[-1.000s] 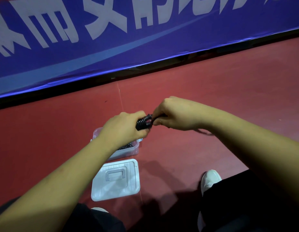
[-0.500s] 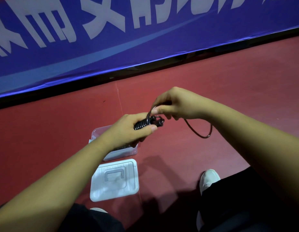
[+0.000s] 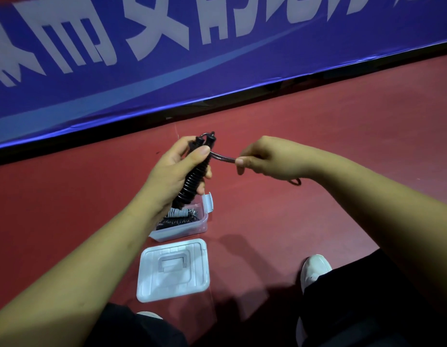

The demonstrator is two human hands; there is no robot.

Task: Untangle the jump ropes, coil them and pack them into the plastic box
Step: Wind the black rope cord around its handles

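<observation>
At the centre of the frame the left hand (image 3: 176,169) grips the black jump rope bundle (image 3: 195,175), wound round its handles and tilted. The right hand (image 3: 263,159) pinches the rope's loose end (image 3: 222,159). Just below, the open plastic box (image 3: 184,227) on the red floor (image 3: 317,146) holds coiled ropes (image 3: 181,217); its lid (image 3: 173,269) lies nearer.

On floor (image 3: 317,151), plastic box (image 3: 180,232) with coiled ropes (image 3: 182,217) in it; lid (image 3: 152,284) just before box; banner (image 3: 217,71) behind.
</observation>
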